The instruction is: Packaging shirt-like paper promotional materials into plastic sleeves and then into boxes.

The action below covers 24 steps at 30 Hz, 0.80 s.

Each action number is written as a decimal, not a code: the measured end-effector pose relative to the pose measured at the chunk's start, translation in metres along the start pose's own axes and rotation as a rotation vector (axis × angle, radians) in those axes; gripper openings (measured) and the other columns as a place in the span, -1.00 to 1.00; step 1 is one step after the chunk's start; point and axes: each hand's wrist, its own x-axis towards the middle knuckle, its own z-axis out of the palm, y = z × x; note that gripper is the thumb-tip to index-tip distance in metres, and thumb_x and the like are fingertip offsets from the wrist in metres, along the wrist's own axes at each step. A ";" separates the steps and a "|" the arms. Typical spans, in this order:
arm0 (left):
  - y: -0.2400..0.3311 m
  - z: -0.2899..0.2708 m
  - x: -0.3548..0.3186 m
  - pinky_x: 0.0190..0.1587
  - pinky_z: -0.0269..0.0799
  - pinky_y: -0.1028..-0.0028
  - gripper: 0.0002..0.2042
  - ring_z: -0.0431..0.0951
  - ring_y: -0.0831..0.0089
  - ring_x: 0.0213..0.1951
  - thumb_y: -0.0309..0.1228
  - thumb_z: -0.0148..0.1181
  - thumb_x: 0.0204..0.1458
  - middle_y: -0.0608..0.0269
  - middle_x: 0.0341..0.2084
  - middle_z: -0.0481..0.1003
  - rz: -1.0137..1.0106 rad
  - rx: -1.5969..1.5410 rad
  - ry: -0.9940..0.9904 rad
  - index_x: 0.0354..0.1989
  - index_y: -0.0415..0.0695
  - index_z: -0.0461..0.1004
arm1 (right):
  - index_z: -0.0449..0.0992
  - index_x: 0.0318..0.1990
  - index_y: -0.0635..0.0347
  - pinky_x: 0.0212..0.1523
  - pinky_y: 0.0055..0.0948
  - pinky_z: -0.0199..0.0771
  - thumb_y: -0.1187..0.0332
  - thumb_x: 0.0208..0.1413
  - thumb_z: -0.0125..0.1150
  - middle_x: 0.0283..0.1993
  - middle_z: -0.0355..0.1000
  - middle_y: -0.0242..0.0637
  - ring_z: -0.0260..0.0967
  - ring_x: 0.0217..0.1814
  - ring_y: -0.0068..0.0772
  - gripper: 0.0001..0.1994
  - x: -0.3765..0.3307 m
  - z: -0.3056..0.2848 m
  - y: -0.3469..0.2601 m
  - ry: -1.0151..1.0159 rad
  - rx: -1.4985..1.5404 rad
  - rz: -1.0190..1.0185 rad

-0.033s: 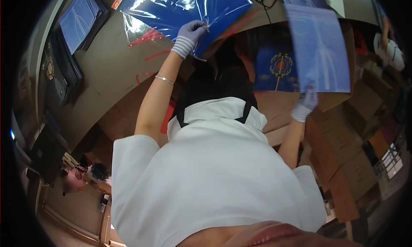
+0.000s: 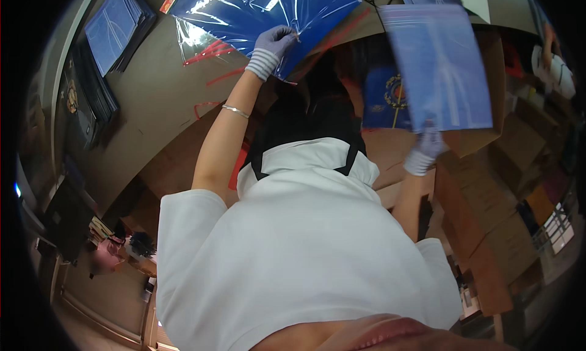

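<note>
Brown tabletop (image 2: 152, 101) is filling the far left of the view, marked with red lines, and cardboard boxes (image 2: 488, 229) are crowding the right side.

On the left hand (image 2: 271, 46), the gloved fingers (image 2: 285, 35) are curling closed and pinching the near edge of a glossy blue plastic sleeve (image 2: 256, 9), which is lying flat on the far part of the table and reflecting the light. A thin bracelet (image 2: 235, 111) is sitting on that bare forearm, which is stretching up from a white short-sleeved shirt (image 2: 293, 241).

On the right hand (image 2: 427, 146), the gloved fingers are closing around the bottom edge of a pale blue sheet in a clear bag (image 2: 439, 64), which is standing upright in the air, well apart from the sleeve on the table.

Between the two hands a dark blue folder with a gold emblem (image 2: 384, 97) is leaning near the boxes. At the far left a stack of dark folders (image 2: 116, 27) is resting on the table edge.
</note>
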 end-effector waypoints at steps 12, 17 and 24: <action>0.028 0.020 -0.013 -0.31 0.39 0.57 -0.85 0.47 0.56 -0.46 -0.45 0.15 -0.09 0.24 -0.55 0.50 0.272 0.156 0.184 -0.38 -0.28 0.48 | 0.48 -0.32 0.41 -0.56 -0.51 0.33 0.36 0.05 0.04 -0.55 0.46 -0.18 0.40 -0.57 -0.44 -0.77 -0.131 0.048 0.001 -0.614 -0.170 -0.001; 0.018 0.012 -0.028 -0.27 0.40 0.53 -0.84 0.49 0.49 -0.43 -0.42 0.15 -0.10 0.19 -0.51 0.51 0.331 0.125 0.143 -0.37 -0.24 0.48 | 0.39 -0.19 0.37 -0.52 -0.50 0.42 0.36 0.11 -0.08 -0.38 0.45 -0.07 0.45 -0.48 -0.32 -0.75 -0.093 0.103 -0.033 -0.996 0.159 0.550; 0.027 -0.004 -0.049 -0.29 0.41 0.51 -0.86 0.49 0.39 -0.42 -0.43 0.16 -0.14 0.15 -0.49 0.48 0.312 0.284 0.252 -0.42 -0.23 0.47 | 0.33 -0.12 0.29 -0.45 -0.54 0.43 0.39 0.06 0.03 -0.34 0.43 -0.18 0.43 -0.37 -0.41 -0.75 -0.104 0.120 -0.052 -1.353 0.141 0.581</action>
